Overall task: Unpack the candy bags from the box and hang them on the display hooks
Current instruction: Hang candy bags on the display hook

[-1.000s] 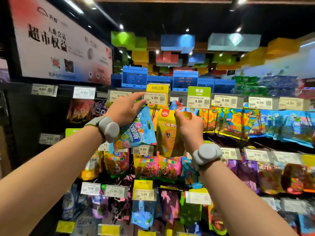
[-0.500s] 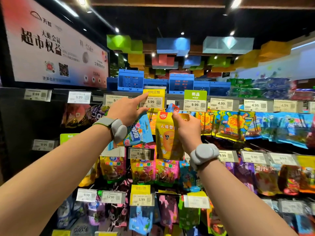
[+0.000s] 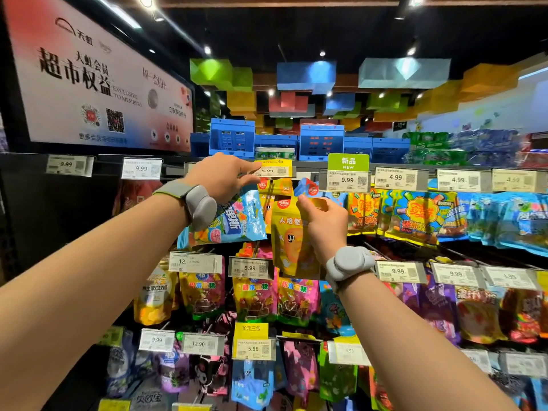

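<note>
My left hand (image 3: 221,177) reaches up to the top rail and pinches the yellow 5.99 price tag (image 3: 274,169) between thumb and forefinger. A blue candy bag (image 3: 237,225) hangs tilted under that palm; whether the hand holds it is hidden. My right hand (image 3: 321,221) grips the top corner of a yellow candy bag (image 3: 289,244) with a cartoon face, held upright just below the tag. More yellow bags (image 3: 277,186) hang behind it. The hook itself is hidden.
Rows of hanging candy bags fill the rack, such as orange and blue ones (image 3: 415,215) to the right and a lower row (image 3: 255,298). Price tags (image 3: 347,180) line each rail. Blue crates (image 3: 232,140) stand on top. A large sign (image 3: 98,81) is at upper left.
Both hands keep the same holds. The yellow bag stays just under the 5.99 tag, with only a small shift of my view.
</note>
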The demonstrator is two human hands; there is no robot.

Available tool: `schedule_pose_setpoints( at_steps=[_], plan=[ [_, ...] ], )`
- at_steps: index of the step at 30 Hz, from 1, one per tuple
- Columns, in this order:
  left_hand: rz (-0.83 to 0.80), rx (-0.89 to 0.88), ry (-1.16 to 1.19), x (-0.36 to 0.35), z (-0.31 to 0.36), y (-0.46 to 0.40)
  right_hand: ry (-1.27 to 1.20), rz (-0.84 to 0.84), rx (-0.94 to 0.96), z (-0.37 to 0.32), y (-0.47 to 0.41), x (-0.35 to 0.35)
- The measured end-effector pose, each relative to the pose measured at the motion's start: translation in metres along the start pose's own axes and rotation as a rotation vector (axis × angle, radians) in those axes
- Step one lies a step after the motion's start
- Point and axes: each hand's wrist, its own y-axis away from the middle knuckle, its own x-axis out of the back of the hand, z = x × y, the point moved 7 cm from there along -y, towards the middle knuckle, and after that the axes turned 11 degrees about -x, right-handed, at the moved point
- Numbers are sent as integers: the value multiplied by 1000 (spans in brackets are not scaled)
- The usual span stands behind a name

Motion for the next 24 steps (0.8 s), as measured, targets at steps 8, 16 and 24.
schedule_pose_setpoints(
  at_steps=[8, 16, 24],
  plan=[
    [-103, -22, 108, 2, -1, -10, -13, -21, -17, 5, -18, -32],
    [-144, -21, 131, 3, -4, -16, 50, -19, 13, -8, -34, -51],
    [-147, -18, 162, 2, 0, -14, 84, -37, -24, -3, -41, -70]
  ],
)
